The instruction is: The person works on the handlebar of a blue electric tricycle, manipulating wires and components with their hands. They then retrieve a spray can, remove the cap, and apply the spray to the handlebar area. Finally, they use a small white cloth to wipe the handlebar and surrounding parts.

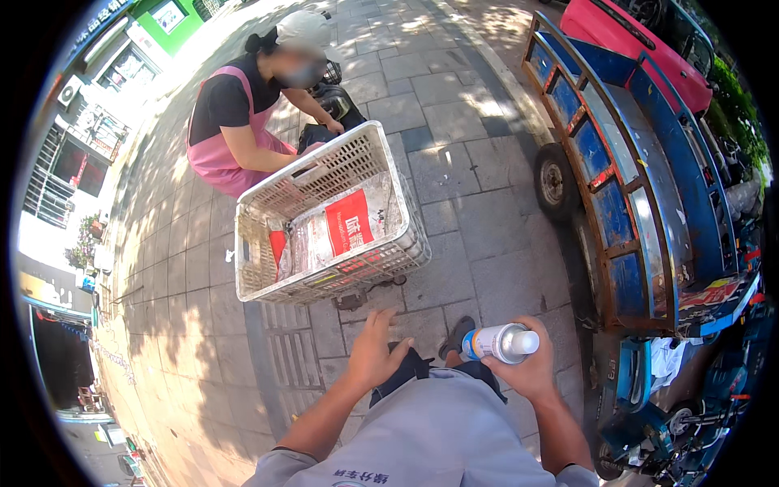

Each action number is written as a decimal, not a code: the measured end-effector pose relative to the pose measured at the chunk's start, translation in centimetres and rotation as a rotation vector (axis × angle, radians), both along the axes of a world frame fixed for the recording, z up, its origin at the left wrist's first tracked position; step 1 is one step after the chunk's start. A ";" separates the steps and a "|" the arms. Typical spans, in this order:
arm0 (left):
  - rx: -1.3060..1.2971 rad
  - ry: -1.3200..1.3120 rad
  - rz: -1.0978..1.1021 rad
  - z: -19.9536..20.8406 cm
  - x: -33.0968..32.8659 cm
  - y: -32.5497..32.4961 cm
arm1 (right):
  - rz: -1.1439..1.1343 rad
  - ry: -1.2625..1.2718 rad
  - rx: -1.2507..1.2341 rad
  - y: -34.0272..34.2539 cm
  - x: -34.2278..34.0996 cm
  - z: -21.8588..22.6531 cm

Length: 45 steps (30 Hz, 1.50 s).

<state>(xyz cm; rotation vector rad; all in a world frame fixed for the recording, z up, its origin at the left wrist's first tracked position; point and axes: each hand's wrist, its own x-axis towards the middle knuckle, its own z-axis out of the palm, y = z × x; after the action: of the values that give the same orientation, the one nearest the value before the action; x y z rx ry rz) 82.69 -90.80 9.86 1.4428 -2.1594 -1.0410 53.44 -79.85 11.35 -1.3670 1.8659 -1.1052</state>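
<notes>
A spray can [501, 342] with a white cap and a pale blue and orange label is gripped in my right hand [527, 369], tilted in front of my body with the cap end toward the right. My left hand [376, 351] hovers with nothing in it, its fingers and thumb spread. Ahead of it, apart from my fingers, is a dirty white slatted plastic crate [324, 290]. Inside the crate lies a clear plastic package with a red label [349, 223]. Behind the crate a person in a pink apron [223, 166] bends over, arms reaching toward its far side.
A blue cargo tricycle bed [621, 211] with rusty rails and a black wheel [556, 183] stands on the right. Beyond it is a pink-red vehicle [641, 45]. Grey paving [454, 174] runs under us. Shopfronts [77, 162] line the left. A parked blue scooter [649, 434] is at lower right.
</notes>
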 end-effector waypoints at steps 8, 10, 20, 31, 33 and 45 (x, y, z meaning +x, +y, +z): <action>-0.139 -0.125 0.149 0.5 -8.1 -11.8 | -0.298 -0.189 -0.015 -4.3 -11.5 0.4; -0.123 -0.126 0.208 -0.3 -9.2 -15.3 | -0.311 -0.161 -0.041 -5.7 -13.7 -0.2; -0.259 -0.225 0.434 -9.0 -16.8 -35.5 | -0.431 0.023 0.038 -18.4 -27.4 0.0; 0.018 -0.355 0.817 -12.4 -18.7 -44.4 | -0.512 0.030 -0.047 -37.3 -44.9 -1.0; -0.006 -0.403 0.866 -12.8 -19.5 -44.3 | -0.392 0.250 0.027 -41.4 -48.7 -1.4; -0.084 -0.792 0.944 -12.6 -22.4 -46.3 | -0.017 0.079 0.040 -66.5 -55.6 -0.9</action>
<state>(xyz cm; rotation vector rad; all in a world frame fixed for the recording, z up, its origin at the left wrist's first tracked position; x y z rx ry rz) 60.29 -137.12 -2.78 2.6981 -1.4494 -0.0139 -2.16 -146.36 10.48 -1.3932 1.9485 -1.0301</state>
